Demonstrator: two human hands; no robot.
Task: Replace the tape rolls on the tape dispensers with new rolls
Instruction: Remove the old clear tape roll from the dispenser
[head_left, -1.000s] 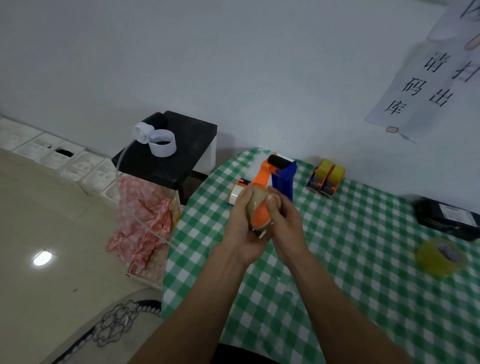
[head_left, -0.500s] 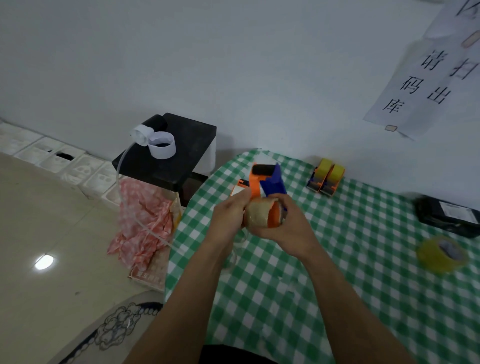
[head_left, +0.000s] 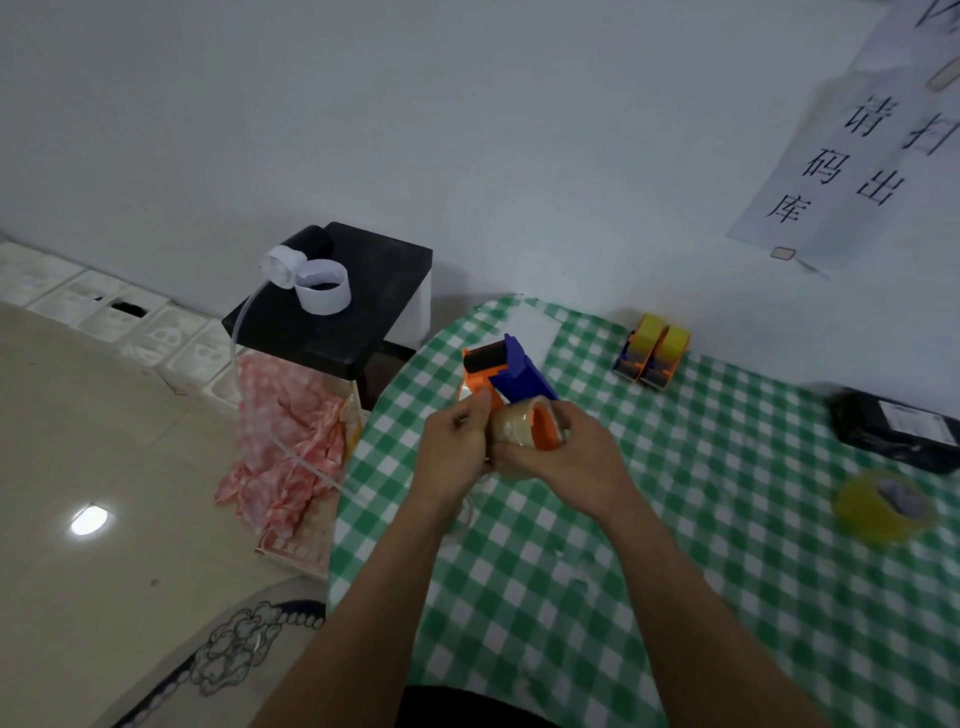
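We hold the tape dispenser (head_left: 506, 376) up over the near left part of the table (head_left: 675, 545), close to its rounded left edge. Its orange and blue body points away from us, the black roller at the far end. The tape roll (head_left: 522, 426) sits on the dispenser's orange hub, right between our hands. Our right hand (head_left: 571, 457) wraps the roll from below and from the right, fingers closed on it. Our left hand (head_left: 454, 447) presses against the roll's left side, thumb raised against the orange body; its fingers are curled together, and we cannot tell exactly what they pinch.

The table wears a green and white checked cloth. Its left edge curves away just under our left forearm, and beyond it the floor drops off to a black stool (head_left: 348, 306) and a pink cloth (head_left: 291, 431) beside it. To the right of our hands the cloth lies bare for a broad stretch. A loose yellow tape roll (head_left: 883, 506) lies well apart on the right, a black box (head_left: 893, 431) behind it near the wall. Two small yellow dispensers (head_left: 652, 351) stand side by side, touching, at the far edge by the wall.
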